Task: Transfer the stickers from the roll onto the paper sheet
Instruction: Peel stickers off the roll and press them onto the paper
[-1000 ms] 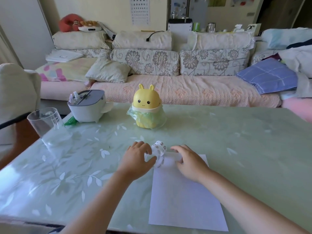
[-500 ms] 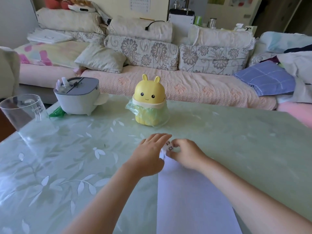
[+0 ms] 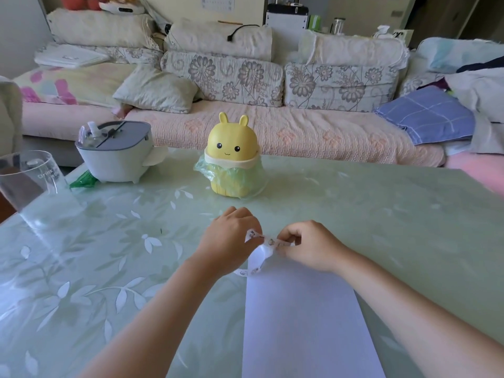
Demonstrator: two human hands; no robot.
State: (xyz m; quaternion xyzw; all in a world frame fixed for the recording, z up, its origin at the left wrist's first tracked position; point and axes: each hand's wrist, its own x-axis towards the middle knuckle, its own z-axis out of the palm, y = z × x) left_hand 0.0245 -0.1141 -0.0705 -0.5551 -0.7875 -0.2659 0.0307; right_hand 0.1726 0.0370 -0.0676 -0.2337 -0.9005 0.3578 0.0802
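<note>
A white paper sheet (image 3: 302, 317) lies on the green table (image 3: 109, 255), running from the middle toward the near edge. Just above its far edge, a strip of small printed stickers (image 3: 263, 249) stretches between my two hands, its loose tail curling down to the table at the sheet's left corner. My left hand (image 3: 229, 241) grips the strip's left part, with the roll itself hidden inside the fingers. My right hand (image 3: 311, 245) pinches the strip's right end between thumb and fingers.
A yellow bunny-shaped bin (image 3: 231, 159) with a green bag stands beyond my hands. A grey and white appliance (image 3: 116, 151) sits at the far left, a clear plastic cup (image 3: 27, 181) at the left edge. A sofa (image 3: 272, 126) with cushions runs behind the table.
My hands have drawn apart, pulling a length of sticker strip out between them. The view has moved closer to the table.
</note>
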